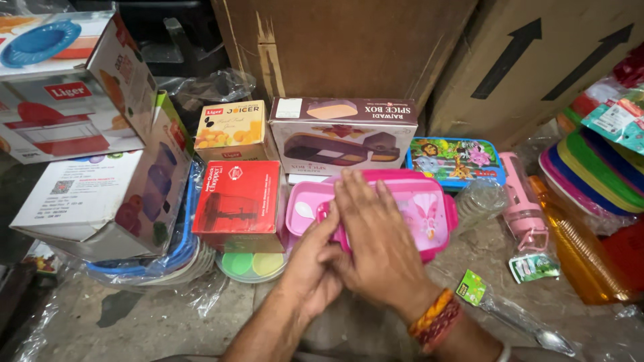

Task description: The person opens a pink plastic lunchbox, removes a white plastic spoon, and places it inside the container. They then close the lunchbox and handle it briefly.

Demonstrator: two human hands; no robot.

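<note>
Head view: my right hand (376, 234) lies flat, fingers spread, on the lid of a pink lunch box (409, 208) that rests on the plastic-covered desk (168, 322), in front of a purple spice-box carton (342, 134). My left hand (312, 258) curls around the box's near left edge, thumb at the pink latch (327, 213), touching my right hand. A woven red-and-orange band (436, 320) circles my right wrist. Left of the lunch box stands a red carton (238, 201); behind it, a yellow juicer carton (231, 131). To the right lie a cartoon-printed blue lunch box (455, 159), a pink bottle (526, 208), an orange bottle (580, 248) and a bagged spoon (516, 318).
</note>
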